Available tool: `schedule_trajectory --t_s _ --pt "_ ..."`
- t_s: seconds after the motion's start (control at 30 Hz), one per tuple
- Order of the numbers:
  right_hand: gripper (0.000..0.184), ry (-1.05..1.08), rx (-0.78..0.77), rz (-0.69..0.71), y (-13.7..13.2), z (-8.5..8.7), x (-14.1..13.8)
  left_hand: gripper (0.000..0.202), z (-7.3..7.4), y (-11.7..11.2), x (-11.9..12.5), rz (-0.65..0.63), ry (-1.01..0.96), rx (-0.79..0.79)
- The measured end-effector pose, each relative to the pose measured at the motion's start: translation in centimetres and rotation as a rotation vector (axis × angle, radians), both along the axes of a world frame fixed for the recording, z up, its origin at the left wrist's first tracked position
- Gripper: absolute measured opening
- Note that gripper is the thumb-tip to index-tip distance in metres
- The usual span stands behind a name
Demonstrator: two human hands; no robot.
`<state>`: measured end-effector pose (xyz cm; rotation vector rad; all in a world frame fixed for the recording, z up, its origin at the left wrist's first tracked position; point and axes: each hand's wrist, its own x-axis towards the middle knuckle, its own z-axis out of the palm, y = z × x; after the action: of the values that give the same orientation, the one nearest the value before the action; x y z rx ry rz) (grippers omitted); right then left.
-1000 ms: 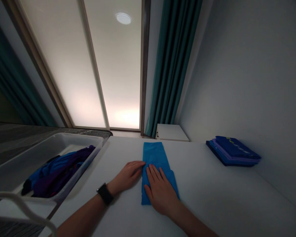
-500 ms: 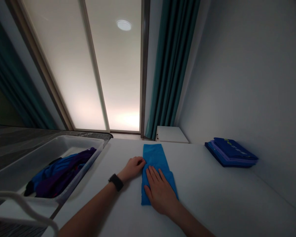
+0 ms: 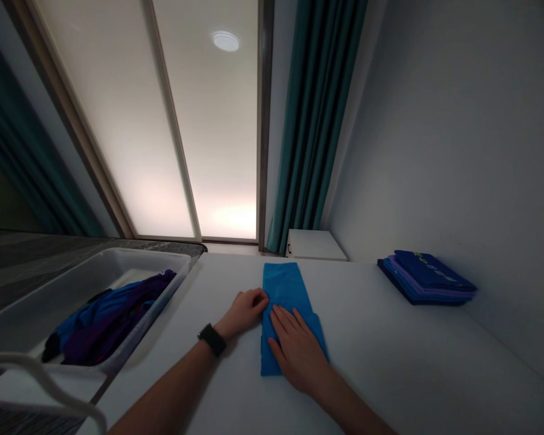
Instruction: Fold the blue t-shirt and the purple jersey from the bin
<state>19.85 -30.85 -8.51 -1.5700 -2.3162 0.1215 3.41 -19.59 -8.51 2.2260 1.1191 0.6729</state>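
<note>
A bright blue garment [image 3: 283, 284] lies folded into a long narrow strip on the white table [image 3: 226, 272]; its exact kind does not show. My left hand [image 3: 247, 308], with a dark watch on the wrist, has its fingers closed in a pinch at the strip's left edge. Flat on the nearer half of the fabric rests my right hand [image 3: 297, 347], fingers stretched out and palm down. That hand covers part of the cloth beneath it.
To the left stands a whitish plastic bin [image 3: 181, 261] holding crumpled blue and purple clothes [image 3: 113, 326]. A stack of folded blue and purple clothes [image 3: 428, 278] sits at the right by the wall. A pale curved bar [image 3: 49, 386] crosses the lower left.
Both hands stay at the blue garment, the right one flat and the left one pinched at the edge. Only a slight shift of the view and of the hands shows.
</note>
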Motion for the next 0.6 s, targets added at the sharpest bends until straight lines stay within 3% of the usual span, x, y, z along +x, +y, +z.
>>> schedule_trajectory --t_s 0.17,0.47,0.6 --pt "0.055 -0.018 -0.007 0.030 -0.20 -0.49 0.01 0.026 -0.21 0.00 0.00 0.004 -0.038 -0.016" --pt "0.057 -0.053 -0.014 0.032 -0.35 -1.00 -0.63 0.023 -0.06 -0.24 0.49 0.096 0.062 0.019" --pt "0.056 0.021 -0.053 0.061 -0.26 -0.43 -0.22 0.020 -0.06 -0.50 0.51 0.123 0.088 0.061"
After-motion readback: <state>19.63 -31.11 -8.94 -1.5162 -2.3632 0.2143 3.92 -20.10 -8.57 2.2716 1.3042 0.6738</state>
